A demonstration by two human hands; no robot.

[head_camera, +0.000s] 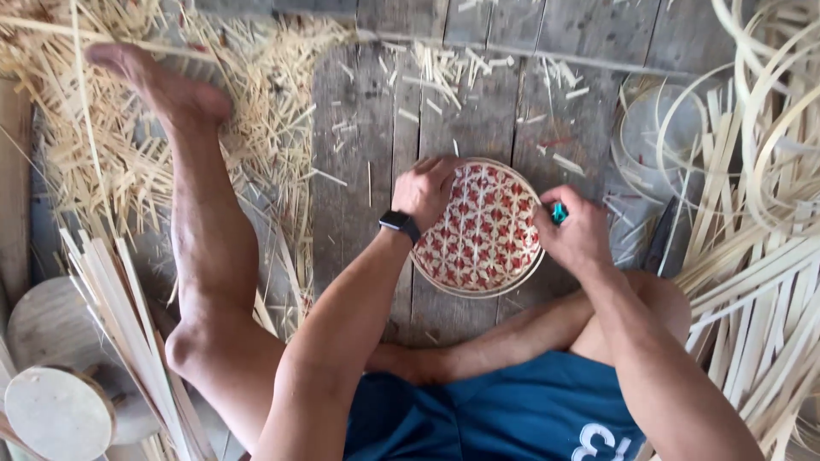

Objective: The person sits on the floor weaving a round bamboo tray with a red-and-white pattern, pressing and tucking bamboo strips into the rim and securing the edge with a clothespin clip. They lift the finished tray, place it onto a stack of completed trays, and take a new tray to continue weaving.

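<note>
On floor planks, centre: round woven bamboo tray (483, 229), red and natural star-pattern weave, lying flat between the person's legs.
Left hand: left hand (424, 189) curled over the tray's upper-left rim, fingers closed on the edge, pinning it down. Black smartwatch (400, 224) on that wrist.
Right hand: right hand (576, 232) at the tray's right rim, closed around a small teal-handled tool (559, 212); working end hidden, can't tell its kind.
Step, my read: rim work. Keep the left hand clamped close to the working point so the rim doesn't spring; short controlled strokes with the tool; keep fingers out of its path; turn the tray rather than reaching across.
Near right: dark blade-like tool (662, 239) on the floor, just beside the right knee.
Far right: bamboo strips and coiled hoops (760, 171) in a loose pile.
Left: splints bundle (128, 324), shavings (256, 94), round wooden discs (58, 413).
Packages/labels/signs: none visible; only a white printed mark on the blue shorts (530, 410).
</note>
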